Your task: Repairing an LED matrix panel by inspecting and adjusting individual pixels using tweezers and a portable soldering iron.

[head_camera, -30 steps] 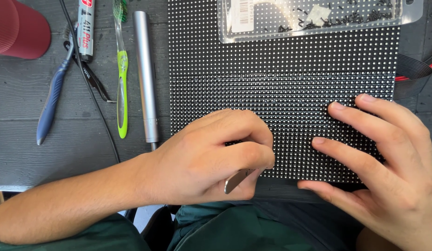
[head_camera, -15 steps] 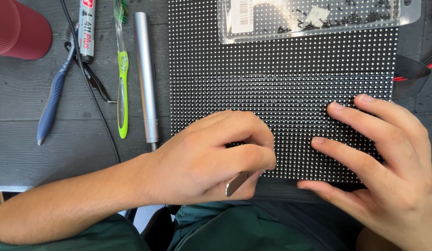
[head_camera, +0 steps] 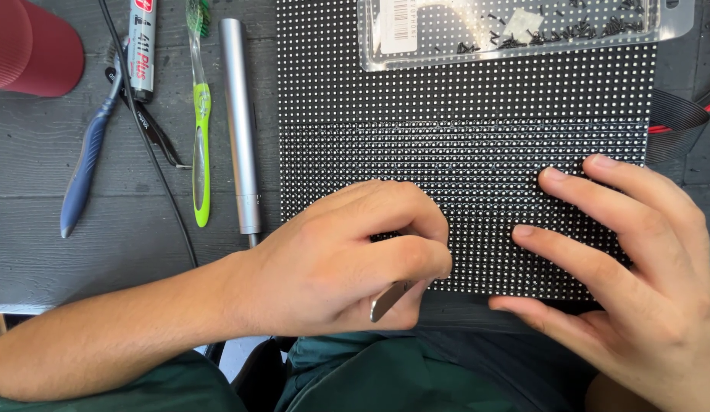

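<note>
While the left hand (head_camera: 332, 263) pinches a small metal tool (head_camera: 389, 300), the right hand (head_camera: 622, 267) lies open, fingers flat on the black, dot-gridded rectangular panel (head_camera: 462, 137) beneath both.

Dark grey weathered wooden table (head_camera: 34, 252), plank grain visible, bright even light

Bare panel (head_camera: 462, 99) between plastic pack (head_camera: 523, 30) and hands; tools (head_camera: 240, 122) crowd left.
</note>
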